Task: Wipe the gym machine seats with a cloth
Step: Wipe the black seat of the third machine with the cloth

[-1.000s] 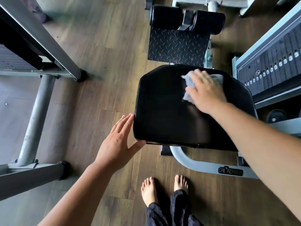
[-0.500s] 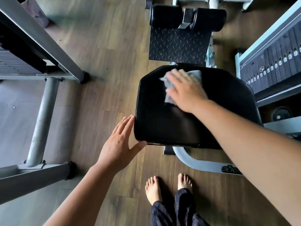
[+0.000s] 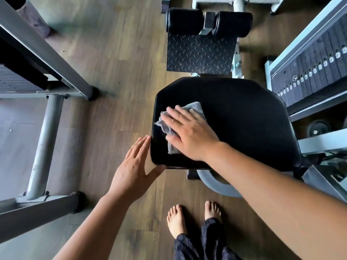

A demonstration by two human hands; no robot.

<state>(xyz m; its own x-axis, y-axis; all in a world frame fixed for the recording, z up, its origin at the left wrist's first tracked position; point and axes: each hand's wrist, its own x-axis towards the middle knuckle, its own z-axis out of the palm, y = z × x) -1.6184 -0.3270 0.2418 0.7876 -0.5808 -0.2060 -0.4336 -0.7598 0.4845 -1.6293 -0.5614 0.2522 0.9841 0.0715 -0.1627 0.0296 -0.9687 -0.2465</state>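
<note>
Looking down from the head view, we see the right hand (image 3: 189,132) pressing flat on the cloth (image 3: 195,107) at the seat's (image 3: 244,113) left edge. The left hand (image 3: 135,166), fingers straight, seems to touch that edge. One more leftward push could drag the cloth off. A second ago it lay farther right.

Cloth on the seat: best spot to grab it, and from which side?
Pinch the cloth at its bunched edge poking out past the fingers of the right hand, near the left rim of the seat, coming from above-left. Elsewhere it lies flat, pressed under the hand; only that crumpled fold stands proud.
</note>
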